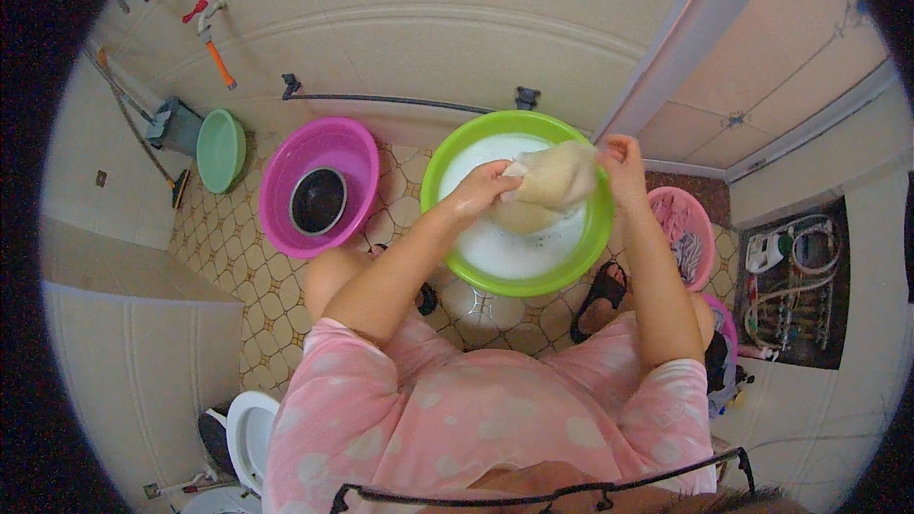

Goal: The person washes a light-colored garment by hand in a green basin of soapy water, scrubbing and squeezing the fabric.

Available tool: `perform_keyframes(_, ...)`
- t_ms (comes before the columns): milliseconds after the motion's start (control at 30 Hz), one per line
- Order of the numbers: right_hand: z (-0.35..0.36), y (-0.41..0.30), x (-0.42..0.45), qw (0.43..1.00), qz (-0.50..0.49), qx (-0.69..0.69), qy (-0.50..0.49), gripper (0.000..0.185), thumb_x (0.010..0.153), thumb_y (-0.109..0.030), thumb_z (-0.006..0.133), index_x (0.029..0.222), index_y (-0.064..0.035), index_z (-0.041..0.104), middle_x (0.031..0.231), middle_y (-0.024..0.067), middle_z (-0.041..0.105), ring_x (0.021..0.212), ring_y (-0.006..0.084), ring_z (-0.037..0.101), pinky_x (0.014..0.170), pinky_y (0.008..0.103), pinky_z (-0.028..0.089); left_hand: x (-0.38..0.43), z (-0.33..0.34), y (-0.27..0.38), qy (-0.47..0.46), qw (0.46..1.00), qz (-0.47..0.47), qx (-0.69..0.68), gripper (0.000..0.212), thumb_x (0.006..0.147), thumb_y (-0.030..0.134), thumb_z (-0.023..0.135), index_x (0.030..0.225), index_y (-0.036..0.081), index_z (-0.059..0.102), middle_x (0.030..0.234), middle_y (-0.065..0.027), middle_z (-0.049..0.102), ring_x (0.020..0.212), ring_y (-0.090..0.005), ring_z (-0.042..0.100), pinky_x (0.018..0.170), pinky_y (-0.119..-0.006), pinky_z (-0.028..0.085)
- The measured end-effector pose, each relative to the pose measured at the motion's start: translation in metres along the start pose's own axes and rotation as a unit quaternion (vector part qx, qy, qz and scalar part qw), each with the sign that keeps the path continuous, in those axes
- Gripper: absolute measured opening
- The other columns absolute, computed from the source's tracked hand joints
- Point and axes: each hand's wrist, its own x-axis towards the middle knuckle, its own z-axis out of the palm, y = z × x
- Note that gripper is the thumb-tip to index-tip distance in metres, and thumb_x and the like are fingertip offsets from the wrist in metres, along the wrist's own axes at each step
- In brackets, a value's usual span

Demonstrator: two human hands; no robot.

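Observation:
A wet cream-coloured cloth is stretched between my hands over a lime-green plastic basin of white suds. My left hand grips the cloth's left end between thumb and fingers, over the middle of the basin. At the right rim, my right hand has its fingers curled at the cloth's other end; whether they pinch it is hard to see. The cloth's lower part hangs down to the foam.
A magenta basin with a dark round pan stands left, beyond it a mint-green basin. Pink tubs of clothes lie right. A tap with an orange hose is on the wall; a toilet seat is lower left.

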Motion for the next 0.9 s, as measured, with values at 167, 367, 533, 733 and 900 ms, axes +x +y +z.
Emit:
perform_keyframes(167, 0.027, -0.036, -0.037, 0.932, -0.215, -0.103, -0.275, 0.047, 0.064, -0.006, 0.060, 0.108, -0.0054, 0.044, 0.116, 0.0149, 0.040, 0.116, 0.0274, 0.034, 0.098, 0.0351, 0.025, -0.006, -0.010, -0.003, -0.023, 1.000, -0.007, 0.006, 0.025, 0.079, 0.015, 0.051, 0.101, 0.003, 0.052, 0.094, -0.0036, 0.057, 0.085, -0.0139, 0.053, 0.077, -0.027, 0.040)
perform_keyframes(367, 0.048, -0.032, -0.060, 0.954, -0.032, -0.138, -0.265, 0.052, 0.066, -0.013, 0.063, 0.114, -0.0060, 0.042, 0.120, 0.0140, 0.039, 0.108, 0.0275, 0.043, 0.090, 0.0337, 0.035, -0.002, -0.014, -0.015, 0.094, 0.986, 0.055, 0.122, 0.024, 0.081, 0.016, 0.048, 0.101, 0.004, 0.048, 0.090, -0.0082, 0.057, 0.083, -0.0188, 0.054, 0.075, -0.031, 0.041)
perform_keyframes(533, 0.042, -0.012, -0.054, 0.959, -0.020, -0.138, -0.247, 0.052, 0.068, -0.018, 0.065, 0.112, -0.0035, 0.043, 0.113, 0.0136, 0.047, 0.097, 0.0255, 0.050, 0.084, 0.0334, 0.040, -0.002, -0.017, -0.018, 0.206, 0.881, 0.040, 0.423, 0.026, 0.083, 0.019, 0.042, 0.105, 0.005, 0.044, 0.091, -0.0215, 0.054, 0.087, -0.0336, 0.054, 0.075, -0.038, 0.041)
perform_keyframes(733, 0.047, -0.017, -0.058, 0.937, -0.036, -0.137, -0.318, 0.052, 0.070, -0.015, 0.064, 0.115, -0.0038, 0.040, 0.110, 0.0101, 0.049, 0.101, 0.0202, 0.048, 0.085, 0.0312, 0.039, 0.003, -0.024, -0.022, 0.225, 0.888, 0.027, 0.399, 0.029, 0.083, 0.019, 0.041, 0.108, 0.003, 0.041, 0.091, -0.0249, 0.053, 0.087, -0.0382, 0.052, 0.076, -0.040, 0.040)
perform_keyframes(900, 0.048, -0.019, -0.060, 0.932, -0.052, -0.133, -0.332, 0.060, 0.067, -0.018, 0.067, 0.118, -0.0038, 0.038, 0.113, 0.0120, 0.046, 0.107, 0.0223, 0.044, 0.090, 0.0326, 0.035, 0.017, -0.038, -0.044, 0.192, 0.957, 0.009, 0.217, 0.030, 0.083, 0.018, 0.044, 0.108, 0.001, 0.041, 0.094, -0.0165, 0.054, 0.089, -0.0275, 0.053, 0.077, -0.037, 0.041)
